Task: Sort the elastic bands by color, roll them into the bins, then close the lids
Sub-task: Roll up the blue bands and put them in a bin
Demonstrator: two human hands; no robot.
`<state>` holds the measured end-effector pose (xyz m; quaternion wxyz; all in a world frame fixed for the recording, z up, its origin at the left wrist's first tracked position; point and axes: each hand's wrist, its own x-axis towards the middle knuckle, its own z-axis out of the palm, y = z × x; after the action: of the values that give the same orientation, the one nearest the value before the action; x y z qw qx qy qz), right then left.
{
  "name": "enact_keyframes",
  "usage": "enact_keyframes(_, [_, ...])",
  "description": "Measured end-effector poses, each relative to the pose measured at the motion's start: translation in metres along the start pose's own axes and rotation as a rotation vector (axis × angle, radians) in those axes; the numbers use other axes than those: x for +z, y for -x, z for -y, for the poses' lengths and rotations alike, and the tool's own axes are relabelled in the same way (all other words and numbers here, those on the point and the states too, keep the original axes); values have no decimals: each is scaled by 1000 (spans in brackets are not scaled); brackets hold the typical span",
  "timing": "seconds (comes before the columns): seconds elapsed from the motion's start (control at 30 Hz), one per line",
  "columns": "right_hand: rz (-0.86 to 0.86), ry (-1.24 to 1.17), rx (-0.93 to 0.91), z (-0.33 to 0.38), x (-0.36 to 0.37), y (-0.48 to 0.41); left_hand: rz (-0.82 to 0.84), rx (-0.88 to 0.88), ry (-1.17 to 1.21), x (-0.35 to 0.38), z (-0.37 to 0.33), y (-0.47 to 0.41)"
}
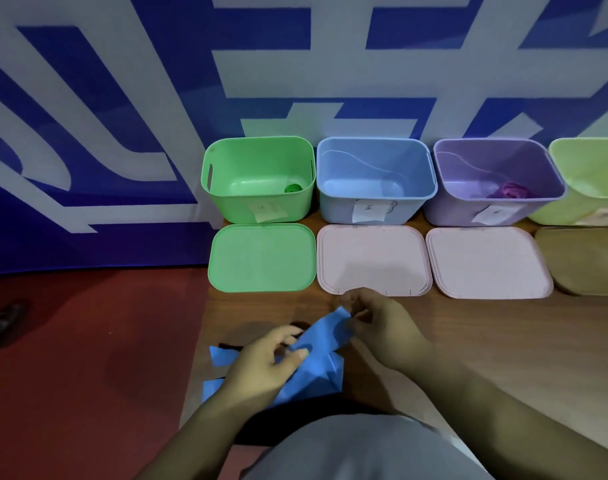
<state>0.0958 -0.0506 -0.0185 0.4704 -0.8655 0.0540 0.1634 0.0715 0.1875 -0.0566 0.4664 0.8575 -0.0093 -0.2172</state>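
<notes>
A blue elastic band point(316, 362) lies crumpled near the front edge of the wooden table. My left hand point(264, 362) grips its middle, thumb and fingers curled round the fabric. My right hand point(382, 327) pinches the band's upper end just in front of the pink lid. The blue bin point(375, 202) stands open straight behind, with nothing visible inside. A rolled green band point(293, 188) sits in the green bin point(226, 199). A rolled magenta band point(510, 191) sits in the purple bin point(448, 206).
Lids lie flat in front of the bins: a green lid point(261, 258), a pink lid point(371, 258), a second pink lid point(486, 263) and a tan lid point(586, 261). A yellow-green bin point(579, 168) stands at far right. A dark band point(229, 347) peeks from under the blue one.
</notes>
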Motion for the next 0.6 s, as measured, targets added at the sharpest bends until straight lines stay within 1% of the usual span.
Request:
enact_keyframes(0.1, [31,11,-130,19,-13,3,-80,45,167,-6,-27,-10])
enact_keyframes(0.2, [89,-88,-201,39,-21,7,-32,107,242,-12,-54,-16])
enact_keyframes(0.3, [86,-170,-191,46,-23,9,-11,129,298,-8,-70,-19])
enact_keyframes(0.43, [57,-210,-152,39,-18,10,-69,129,225,-3,-63,-21])
enact_keyframes(0.53, [28,-112,-78,20,-11,5,-172,48,251,-8,-51,-21])
enact_keyframes(0.6, [50,-12,-8,3,-3,0,-241,9,252,-14,-44,-20])
